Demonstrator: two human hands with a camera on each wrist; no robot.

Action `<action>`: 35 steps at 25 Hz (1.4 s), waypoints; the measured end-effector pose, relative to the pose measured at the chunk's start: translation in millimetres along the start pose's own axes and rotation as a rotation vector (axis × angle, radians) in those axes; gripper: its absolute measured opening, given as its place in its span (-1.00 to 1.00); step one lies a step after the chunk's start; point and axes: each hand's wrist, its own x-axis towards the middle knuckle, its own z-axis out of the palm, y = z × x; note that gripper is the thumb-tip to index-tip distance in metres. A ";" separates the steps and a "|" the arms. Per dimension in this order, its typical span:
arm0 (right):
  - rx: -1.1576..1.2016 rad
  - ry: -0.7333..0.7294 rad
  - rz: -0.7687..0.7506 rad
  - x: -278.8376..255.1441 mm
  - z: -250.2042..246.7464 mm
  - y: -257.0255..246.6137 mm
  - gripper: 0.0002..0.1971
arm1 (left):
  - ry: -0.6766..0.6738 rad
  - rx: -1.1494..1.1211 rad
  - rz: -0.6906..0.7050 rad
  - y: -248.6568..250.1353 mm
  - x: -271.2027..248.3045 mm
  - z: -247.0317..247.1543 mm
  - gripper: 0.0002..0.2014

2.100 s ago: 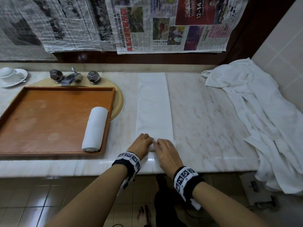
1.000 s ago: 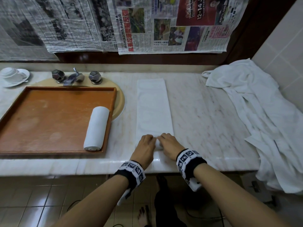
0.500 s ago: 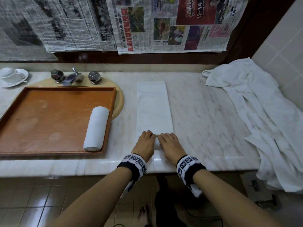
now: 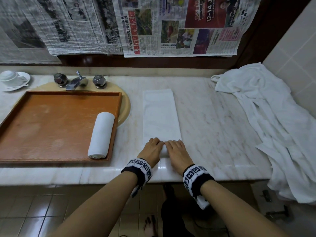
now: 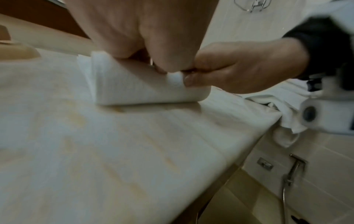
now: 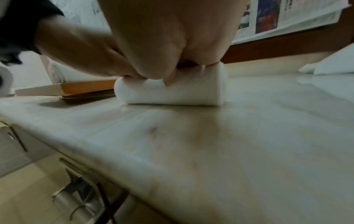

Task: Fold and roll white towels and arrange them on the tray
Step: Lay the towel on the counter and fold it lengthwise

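L hand (image 4: pixel 151 149) & R hand (image 4: pixel 176 151), fingers curled over the towel roll (image 5: pixel 145 89) near the counter's (image 4: pixel 213 120) front edge. Flat towel strip (image 4: pixel 160 115) runs twd back wall; bare marble both sides, tray (image 4: pixel 118 106) to the left.

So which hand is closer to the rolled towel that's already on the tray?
Left. The left hand works the near end of the folded towel, on the side facing the rolled towel in the tray. The right hand sits just beyond it, farther away.
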 end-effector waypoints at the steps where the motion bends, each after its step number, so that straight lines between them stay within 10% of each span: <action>1: 0.025 -0.034 0.002 5.7 -5.6 0.8 -0.46 | 0.027 -0.001 -0.019 2.1 -2.3 -0.4 -0.53; 7: 0.049 -0.177 -0.008 6.8 -18.9 -1.1 -0.55 | 0.248 -0.104 0.088 4.1 -39.9 20.7 -0.57; 14: -0.101 0.092 -0.015 -13.6 11.5 -12.6 -0.47 | -0.060 0.022 -0.012 -4.0 7.7 -4.9 -0.61; 22: 0.099 -0.042 -0.058 2.6 -14.9 3.8 -0.54 | 0.339 -0.050 0.116 2.0 -36.7 19.7 -0.69; 30: -0.036 0.032 0.050 -10.0 8.8 -3.6 -0.41 | -0.019 0.061 -0.010 -4.5 7.8 -8.8 -0.59; 35: 0.013 -0.062 0.005 17.7 -15.2 6.7 -0.58 | 0.219 0.059 0.015 13.5 -16.9 7.7 -0.58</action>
